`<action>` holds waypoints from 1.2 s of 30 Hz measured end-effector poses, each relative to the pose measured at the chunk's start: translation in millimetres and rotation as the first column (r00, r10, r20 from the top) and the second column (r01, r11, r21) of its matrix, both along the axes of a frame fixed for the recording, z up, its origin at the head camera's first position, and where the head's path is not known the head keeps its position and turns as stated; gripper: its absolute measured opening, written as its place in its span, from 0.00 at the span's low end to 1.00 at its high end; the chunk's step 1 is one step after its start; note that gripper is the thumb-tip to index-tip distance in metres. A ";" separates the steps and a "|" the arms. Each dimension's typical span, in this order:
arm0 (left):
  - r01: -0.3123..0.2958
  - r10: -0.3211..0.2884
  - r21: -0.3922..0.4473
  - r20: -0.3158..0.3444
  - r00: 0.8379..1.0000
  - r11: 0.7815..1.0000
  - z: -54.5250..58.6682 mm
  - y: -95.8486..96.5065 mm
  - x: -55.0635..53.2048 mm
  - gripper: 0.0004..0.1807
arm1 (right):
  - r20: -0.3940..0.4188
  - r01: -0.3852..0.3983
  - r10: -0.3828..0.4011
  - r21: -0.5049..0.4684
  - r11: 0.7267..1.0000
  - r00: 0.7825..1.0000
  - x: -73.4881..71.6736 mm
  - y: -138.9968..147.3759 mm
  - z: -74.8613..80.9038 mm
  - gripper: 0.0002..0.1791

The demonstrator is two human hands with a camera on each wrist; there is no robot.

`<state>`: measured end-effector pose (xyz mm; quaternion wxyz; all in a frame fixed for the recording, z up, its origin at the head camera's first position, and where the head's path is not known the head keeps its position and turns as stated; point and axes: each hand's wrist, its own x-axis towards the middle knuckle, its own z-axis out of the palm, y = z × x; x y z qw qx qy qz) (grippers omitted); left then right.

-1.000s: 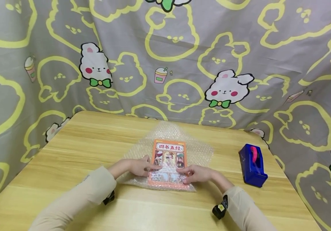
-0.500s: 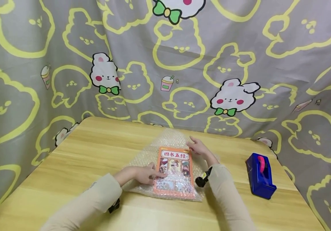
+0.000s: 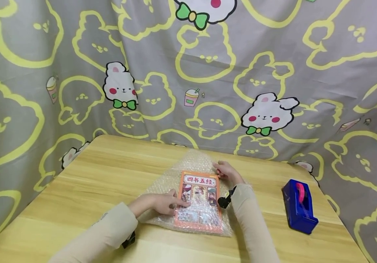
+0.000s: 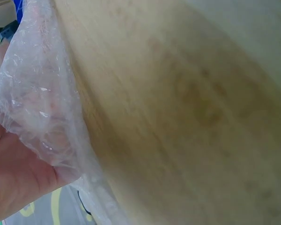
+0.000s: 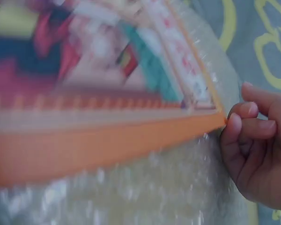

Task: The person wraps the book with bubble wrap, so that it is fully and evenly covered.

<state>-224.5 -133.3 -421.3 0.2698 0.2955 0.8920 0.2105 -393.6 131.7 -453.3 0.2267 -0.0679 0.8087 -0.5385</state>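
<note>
An orange picture-covered book [image 3: 199, 182] lies on a sheet of bubble wrap [image 3: 165, 184]; a clear fold covers its lower part. My left hand [image 3: 165, 204] lies at the book's left edge, index finger straight over the folded wrap. In the left wrist view, crinkled wrap [image 4: 42, 89] partly covers that hand [image 4: 23, 173]. My right hand [image 3: 227, 171] is at the book's top right corner. In the right wrist view, its curled fingertips [image 5: 233, 123] meet the orange corner of the cover; I cannot tell whether they pinch anything.
A blue tape dispenser [image 3: 299, 210] with a pink core stands on the right of the wooden table [image 3: 116, 157]. A patterned grey curtain [image 3: 162, 47] hangs behind the table and along its sides.
My right hand has left the book's lower right side and gone up to its top right corner, where its fingers have curled in. The left hand stays. The head view has shifted slightly.
</note>
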 end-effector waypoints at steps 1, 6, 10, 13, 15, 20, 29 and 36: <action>-0.002 0.002 0.001 0.004 1.000 1.000 0.2 0.0 0.1 0.29 | 0.000 -0.012 0.012 0.003 1.000 1.000 0.4 0.4 0.0 0.32; -0.006 0.006 -0.002 0.021 1.000 1.000 0.4 -0.3 -1.2 0.30 | -0.017 -0.034 0.033 -0.044 0.998 0.999 3.9 0.8 1.4 0.28; 0.004 -0.004 -0.007 0.024 1.000 1.000 1.6 0.0 -3.2 0.30 | -0.076 -0.001 -0.008 -0.114 0.993 0.997 7.3 0.8 4.7 0.26; 0.000 0.000 -0.010 0.026 1.000 1.000 2.5 0.1 -3.4 0.30 | -0.125 0.005 -0.023 -0.147 0.989 0.992 10.3 -0.7 9.5 0.23; -0.004 0.004 -0.011 0.029 1.000 1.000 2.4 0.3 -3.8 0.30 | -0.141 0.012 -0.035 -0.164 0.986 0.989 13.4 -1.8 13.8 0.22; -0.012 0.013 -0.009 0.033 0.999 1.000 0.8 1.1 -4.6 0.29 | -0.175 0.038 -0.069 -0.172 0.984 0.982 21.8 -0.6 19.1 0.19; -0.060 0.060 0.020 -0.013 0.998 0.998 -0.6 5.1 -0.2 0.28 | -0.284 -0.049 0.044 -0.009 0.999 0.958 42.5 15.1 20.3 0.14; -0.071 0.071 -0.001 0.001 0.997 0.997 -0.6 5.6 -1.4 0.28 | -0.371 -0.190 0.193 0.046 0.981 0.908 53.6 27.8 13.3 0.11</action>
